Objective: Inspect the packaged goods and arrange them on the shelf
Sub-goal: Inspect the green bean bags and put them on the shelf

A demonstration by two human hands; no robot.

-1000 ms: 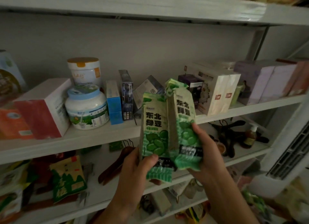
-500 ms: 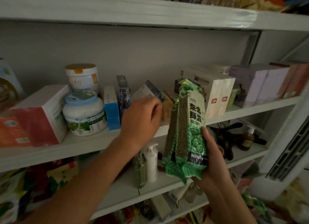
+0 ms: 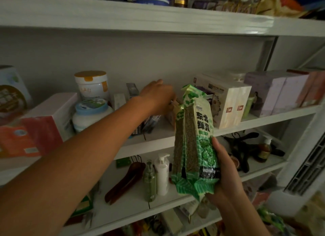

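Two green mung-bean packs (image 3: 195, 140) stand upright, pressed together, in front of the middle shelf (image 3: 158, 144). My right hand (image 3: 224, 167) grips them from below and behind, thumb on the printed front. My left hand (image 3: 157, 95) reaches over the middle shelf among small boxes, its back towards me. Its fingertips are hidden beside a small brown box (image 3: 173, 106), so I cannot tell whether it holds anything. A dark box (image 3: 151, 122) leans under my left wrist.
On the middle shelf stand two white tubs (image 3: 92, 85), a red-and-white box (image 3: 40, 130), white cartons (image 3: 228, 105) and lavender boxes (image 3: 274, 91). A pump bottle (image 3: 161, 174) and a green bottle (image 3: 149, 179) stand on the shelf below. A white appliance (image 3: 307, 165) stands at right.
My left hand let go of the packs and reached further back onto the middle shelf. My right hand now holds both packs alone, turned edge-on.
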